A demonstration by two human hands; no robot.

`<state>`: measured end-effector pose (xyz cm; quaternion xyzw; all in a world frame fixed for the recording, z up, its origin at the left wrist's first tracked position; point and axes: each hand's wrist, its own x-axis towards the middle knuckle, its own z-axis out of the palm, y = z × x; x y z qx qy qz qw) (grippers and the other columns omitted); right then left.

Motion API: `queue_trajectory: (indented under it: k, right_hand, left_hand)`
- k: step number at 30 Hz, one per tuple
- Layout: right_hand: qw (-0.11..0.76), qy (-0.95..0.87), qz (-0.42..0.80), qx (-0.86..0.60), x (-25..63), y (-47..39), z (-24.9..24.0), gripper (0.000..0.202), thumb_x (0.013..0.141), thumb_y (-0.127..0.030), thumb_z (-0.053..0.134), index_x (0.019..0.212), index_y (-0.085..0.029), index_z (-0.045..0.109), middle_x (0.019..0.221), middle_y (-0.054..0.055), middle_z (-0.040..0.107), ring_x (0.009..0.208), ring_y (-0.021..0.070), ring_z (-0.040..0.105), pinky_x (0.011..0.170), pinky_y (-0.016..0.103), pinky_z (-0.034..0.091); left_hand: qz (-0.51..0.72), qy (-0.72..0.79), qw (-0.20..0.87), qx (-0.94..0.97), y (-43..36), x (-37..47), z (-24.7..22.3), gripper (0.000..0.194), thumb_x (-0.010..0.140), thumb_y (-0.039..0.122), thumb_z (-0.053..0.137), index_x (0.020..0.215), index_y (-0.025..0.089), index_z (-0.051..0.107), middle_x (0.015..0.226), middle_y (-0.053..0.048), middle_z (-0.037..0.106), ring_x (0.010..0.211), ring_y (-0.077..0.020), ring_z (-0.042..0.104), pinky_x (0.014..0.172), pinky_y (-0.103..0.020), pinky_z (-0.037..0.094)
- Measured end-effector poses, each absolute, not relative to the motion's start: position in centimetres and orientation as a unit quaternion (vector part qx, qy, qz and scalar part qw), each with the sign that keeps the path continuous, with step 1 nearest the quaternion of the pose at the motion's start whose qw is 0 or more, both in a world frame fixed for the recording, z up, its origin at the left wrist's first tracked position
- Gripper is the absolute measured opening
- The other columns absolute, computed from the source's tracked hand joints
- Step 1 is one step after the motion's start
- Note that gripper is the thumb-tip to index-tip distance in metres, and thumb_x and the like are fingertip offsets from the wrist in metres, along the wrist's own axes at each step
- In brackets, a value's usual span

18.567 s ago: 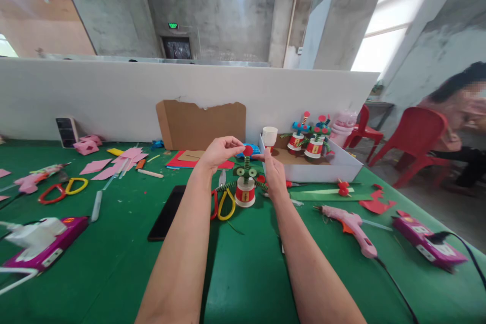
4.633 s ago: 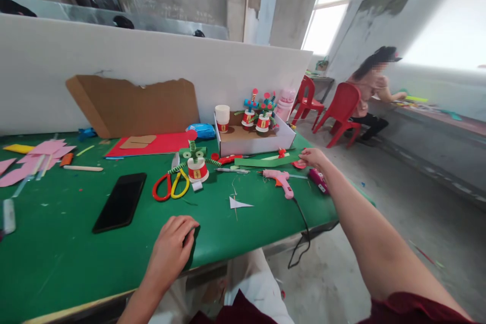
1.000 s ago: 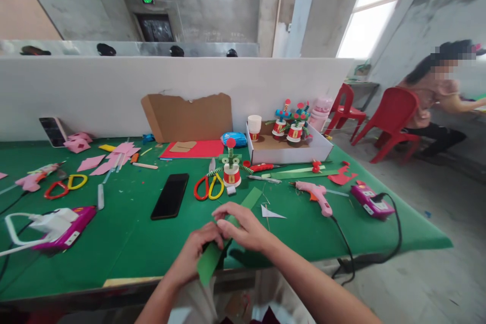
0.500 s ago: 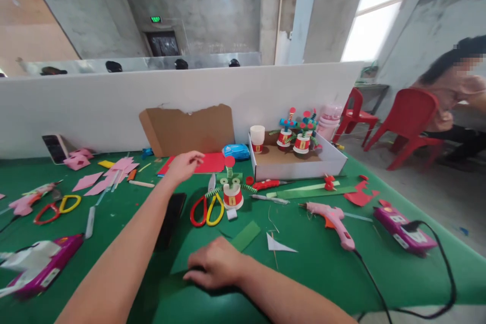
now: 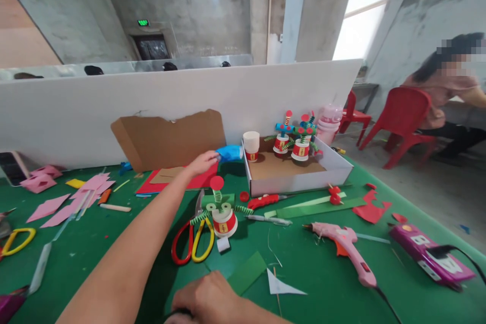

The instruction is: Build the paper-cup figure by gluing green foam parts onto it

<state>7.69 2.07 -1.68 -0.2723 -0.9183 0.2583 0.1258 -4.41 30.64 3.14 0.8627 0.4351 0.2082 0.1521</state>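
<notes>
My left hand (image 5: 205,162) reaches to the back of the table, its fingers closed on the end of a blue packet (image 5: 230,153) beside the white box (image 5: 258,182). My right hand (image 5: 207,296) rests low at the front, curled, its fingertips mostly hidden; a dark object shows under it. Beyond it lies a green paper strip (image 5: 248,272). Between my hands stands a paper-cup figure (image 5: 225,221) with a red disc on top and green folded arms. Scissors (image 5: 183,245) with red and yellow handles lie at its left.
Stacked cups (image 5: 251,143) and cup figures (image 5: 301,149) stand in the box. A pink glue gun (image 5: 347,245), a purple power strip (image 5: 431,255) and red cutter (image 5: 266,200) lie right. Pink paper (image 5: 85,195) lies left. A person (image 5: 436,86) sits beyond the table.
My left hand has moved right and taken hold of the blue packet, which is lifted at its end. My right hand is lower in view. The view has shifted closer to the table.
</notes>
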Motion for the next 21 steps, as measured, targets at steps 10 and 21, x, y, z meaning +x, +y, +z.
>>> queue_trajectory:
  k: [10, 21]
  right_hand:
    - [0.107, -0.911, 0.249, -0.31, 7.8, 1.7, 0.0, 0.021, 0.089, -0.042, 0.055, 0.092, -0.025, 0.066, 0.09, -0.002, 0.075, 0.08, 0.0146, 0.068, 0.048, 0.023, 0.031]
    - [0.104, -0.908, 0.253, -0.316, 7.9, 1.7, 0.8, 0.02, 0.089, -0.043, 0.055, 0.091, -0.025, 0.065, 0.091, -0.004, 0.075, 0.08, 0.0141, 0.068, 0.048, 0.022, 0.032]
  left_hand:
    - [0.294, 0.539, 0.143, 0.776, 30.6, -3.9, 5.0, 0.043, 0.078, 0.034, 0.049, 0.111, 0.012, 0.066, 0.103, -0.01, 0.069, 0.095, -0.0246, 0.064, 0.083, -0.033, 0.05]
    - [0.161, 0.377, 0.175, 0.895, 29.3, -3.8, 3.9, 0.036, 0.073, 0.021, 0.052, 0.102, 0.024, 0.073, 0.119, -0.005, 0.064, 0.105, -0.0213, 0.06, 0.094, -0.032, 0.046]
